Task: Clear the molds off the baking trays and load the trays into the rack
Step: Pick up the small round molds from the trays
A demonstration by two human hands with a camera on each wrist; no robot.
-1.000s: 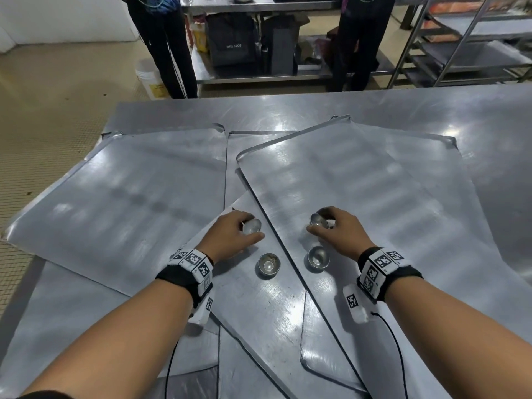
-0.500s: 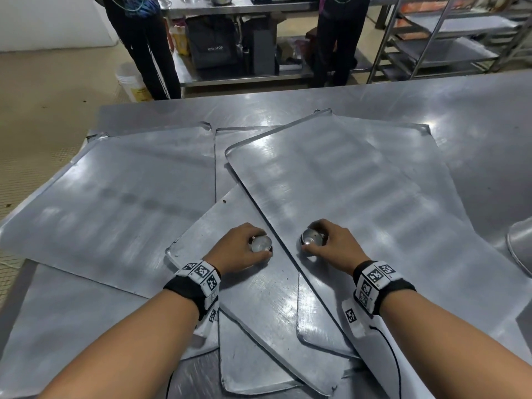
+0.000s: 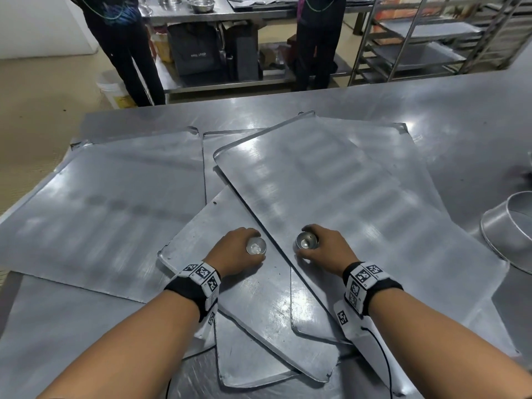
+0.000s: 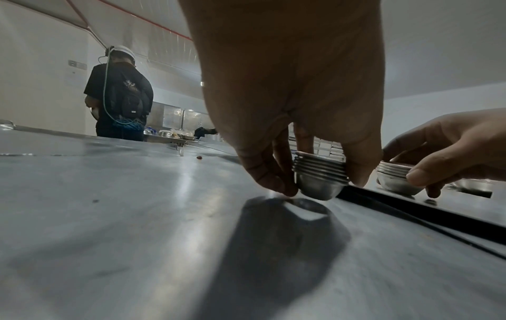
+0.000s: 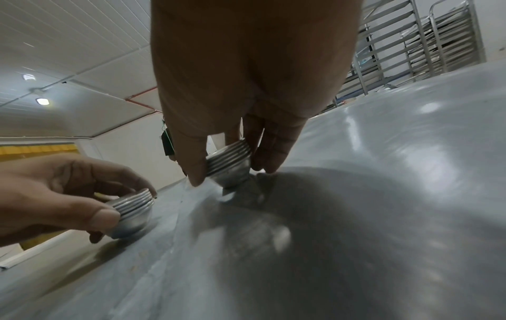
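Observation:
My left hand [image 3: 253, 249] pinches a nested stack of small round metal molds [image 3: 256, 245] just over a narrow baking tray [image 3: 259, 298]. The left wrist view shows several rims in this stack [image 4: 320, 173], held between thumb and fingers [image 4: 276, 184]. My right hand [image 3: 305, 242] grips a second mold stack [image 3: 307, 240] over the top tray [image 3: 359, 197], which lies slanted across the pile. In the right wrist view this stack [image 5: 230, 168] is tilted, with its base close to the tray. A wide tray [image 3: 100, 211] lies to the left.
Several trays overlap on the steel table [image 3: 460, 110]. A round cake pan [image 3: 506, 234] sits at the right edge. Tray racks [image 3: 431, 33] stand at the back right. Two people [image 3: 123, 38] [image 3: 319, 33] stand beyond the table, near a white bucket [image 3: 115, 90].
Both hands drew back toward me with their stacks. The two single molds that lay loose near my hands are no longer seen apart from the stacks.

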